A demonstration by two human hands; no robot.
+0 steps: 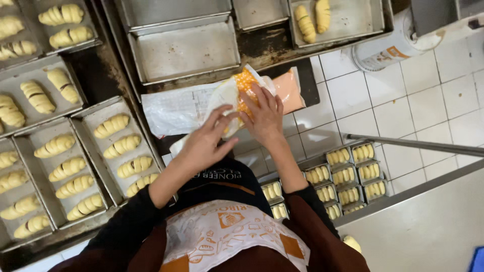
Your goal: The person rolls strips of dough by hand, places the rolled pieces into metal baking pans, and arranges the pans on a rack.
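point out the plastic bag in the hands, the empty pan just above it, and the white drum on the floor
plastic bag (237, 93), head view, orange upper part
empty pan (184, 50), head view, bare bottom
white drum (388, 45), head view, side wall

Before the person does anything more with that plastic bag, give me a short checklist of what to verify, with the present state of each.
1. Both hands on the plastic bag: ok. The left hand and right hand both touch it.
2. Grip firm: cannot tell, the fingers hide how tightly it is held.
3. Bag open or sealed: cannot tell, the hands cover its end.
4. Orange filling inside the bag: ok, none shows spilled around it.
5. Bag supported: ok, it lies over a clear plastic sheet on the dark tray.
6. Dough rolls in the nearby pans, apart from the hands: ok.
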